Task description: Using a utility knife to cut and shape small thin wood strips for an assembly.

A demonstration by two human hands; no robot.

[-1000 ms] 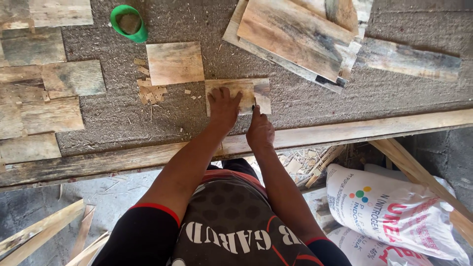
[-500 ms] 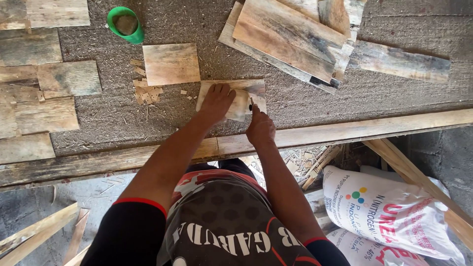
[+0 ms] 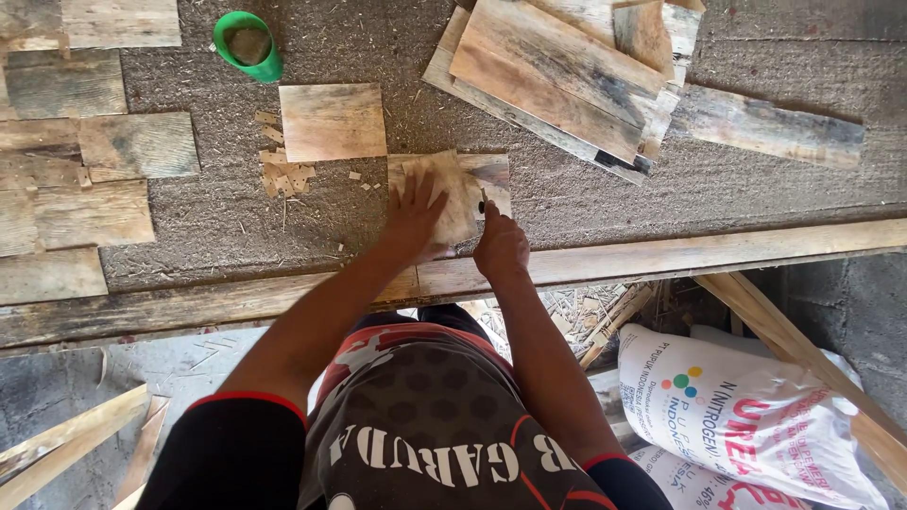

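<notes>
**Two hands on one veneer piece**

One small pale rectangular wood veneer piece (image 3: 452, 194) lies on the grey fibrous desk (image 3: 567, 203), near its front wooden rail (image 3: 661, 260). Left hand (image 3: 416, 219) — fingers spread wide, flat on it. Right hand (image 3: 501, 247) — fingers closed narrowly round a small dark tool (image 3: 483, 201) at its edge. Square veneer sheet (image 3: 333, 121), green round cup (image 3: 248, 43) lie apart.

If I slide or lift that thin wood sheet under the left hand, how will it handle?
The wood sheet looks thin like veneer, so probably light and somewhat bendy. The chips beside it suggest it snaps or splinters easily at the edges. On the rough, fibrous table it will likely drag rather than glide; the left hand lies flat on it.
</notes>
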